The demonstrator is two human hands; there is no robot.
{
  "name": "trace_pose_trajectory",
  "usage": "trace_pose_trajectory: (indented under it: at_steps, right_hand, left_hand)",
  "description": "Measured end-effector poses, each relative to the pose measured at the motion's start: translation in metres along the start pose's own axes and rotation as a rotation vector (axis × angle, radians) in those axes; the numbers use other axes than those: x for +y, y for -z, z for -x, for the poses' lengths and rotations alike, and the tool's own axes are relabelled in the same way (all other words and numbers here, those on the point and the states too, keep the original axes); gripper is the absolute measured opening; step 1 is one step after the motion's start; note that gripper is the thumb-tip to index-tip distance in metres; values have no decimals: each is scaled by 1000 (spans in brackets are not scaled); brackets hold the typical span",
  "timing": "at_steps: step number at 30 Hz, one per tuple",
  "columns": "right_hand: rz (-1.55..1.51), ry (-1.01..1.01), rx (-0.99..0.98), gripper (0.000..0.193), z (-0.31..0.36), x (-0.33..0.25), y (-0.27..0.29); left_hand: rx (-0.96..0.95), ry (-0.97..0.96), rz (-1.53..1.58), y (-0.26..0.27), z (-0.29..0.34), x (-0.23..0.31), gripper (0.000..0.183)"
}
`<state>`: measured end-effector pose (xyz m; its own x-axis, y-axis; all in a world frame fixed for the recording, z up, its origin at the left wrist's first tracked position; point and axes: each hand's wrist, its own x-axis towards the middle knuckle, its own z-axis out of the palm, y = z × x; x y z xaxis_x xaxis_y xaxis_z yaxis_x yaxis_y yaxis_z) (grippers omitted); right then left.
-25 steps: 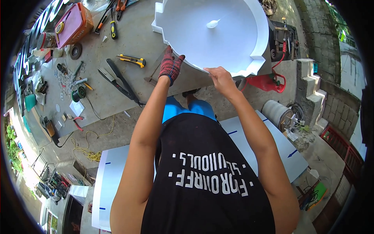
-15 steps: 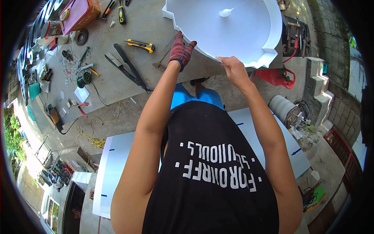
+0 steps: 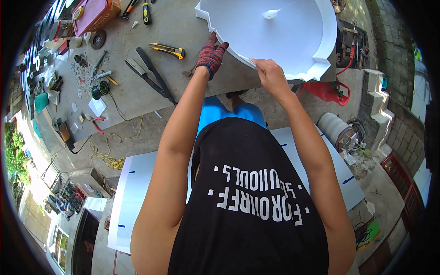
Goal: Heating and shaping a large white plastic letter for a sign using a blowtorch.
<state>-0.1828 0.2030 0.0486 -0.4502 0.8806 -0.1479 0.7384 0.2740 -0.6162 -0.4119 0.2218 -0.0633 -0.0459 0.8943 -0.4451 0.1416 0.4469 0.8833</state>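
Nearest to me in the head view, a black shirt (image 3: 250, 156) fills the lower middle and hides much of a pale panel (image 3: 126, 197) behind it; I make out only that panel's outer parts. Beyond the shirt I see blue shorts (image 3: 214, 112), then the near edge of a grey table (image 3: 178, 28).

At that edge, toward the table's right near corner, lies a white walled form (image 3: 288, 43) with a notched rim; its far end is cut off by the top of my view. The bare right hand (image 3: 271, 75) has its rim pinched between thumb and fingers, though what the fingers do underneath I cannot see. The gloved left hand (image 3: 211, 56) rests against the outer wall with thumb and fingers spread, closed on nothing that I can make out. A pale blob (image 3: 270, 14) shows inside the form; I can't tell what it is.

Left of the glove are a black two-armed tool (image 3: 149, 75) and a yellow cutter (image 3: 167, 50). Toward the table's far left corner stands an orange box (image 3: 98, 16), its top cropped.
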Motion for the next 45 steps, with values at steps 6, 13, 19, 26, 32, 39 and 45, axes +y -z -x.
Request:
trace_pose_trajectory:
  at_steps: [6,13,19,26,32,39,45]
  right_hand:
    - [8,15,-26,28,-4,-1,2]
    - [21,8,-40,30,-7,-4,1]
    - [0,-8,20,33,-18,-14,-7]
    - [15,54,2,35,-20,-13,-10]
    - [35,68,-7,36,-21,-15,-13]
    - [30,76,-4,35,-41,-24,-11]
    - [40,62,-57,35,-30,-21,-2]
  left_hand:
    - [44,94,92,-5,8,21,69]
    - [14,103,107,4,4,10,69]
    - [13,78,57,10,-9,-1,68]
    - [3,89,111,9,-8,6,70]
    - [-11,125,147,10,-7,10,73]
    - [-23,112,168,10,-9,6,72]
    - [-18,154,146,11,-4,14,76]
